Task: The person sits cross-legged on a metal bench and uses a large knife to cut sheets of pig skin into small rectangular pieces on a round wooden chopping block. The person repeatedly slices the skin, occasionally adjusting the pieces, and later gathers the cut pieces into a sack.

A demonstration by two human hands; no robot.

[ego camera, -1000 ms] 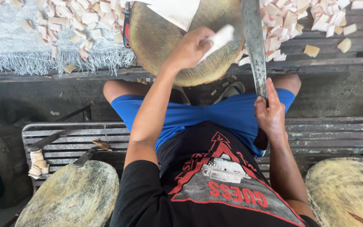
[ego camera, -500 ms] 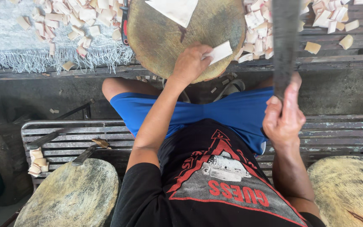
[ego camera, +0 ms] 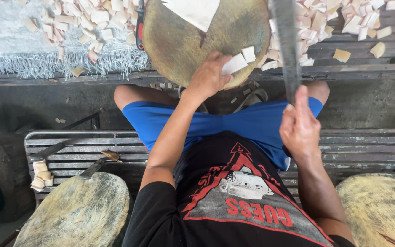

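Note:
My left hand [ego camera: 210, 77] presses a small white flat piece [ego camera: 234, 64] against the near edge of a round wooden chopping block [ego camera: 179, 45]. A second small white piece [ego camera: 248, 53] lies just beside it, and a larger white sheet [ego camera: 193, 11] rests at the block's far side. My right hand [ego camera: 300, 126] grips the handle of a long grey blade [ego camera: 285, 45], held nearly upright to the right of the block, above my lap. I sit on a slatted bench in blue shorts.
Heaps of cut white pieces [ego camera: 85, 18] cover a fringed mat at left, and further white chips [ego camera: 339, 23] lie on the slats at right. Round wooden blocks stand bottom left [ego camera: 76, 215] and bottom right [ego camera: 382, 210]. A knife [ego camera: 98, 163] and a small stack of pieces [ego camera: 40, 176] lie on the bench [ego camera: 65, 139].
My right hand has lifted the blade off the block and swung it upright to the right. My left hand has drawn the white piece toward the block's near edge.

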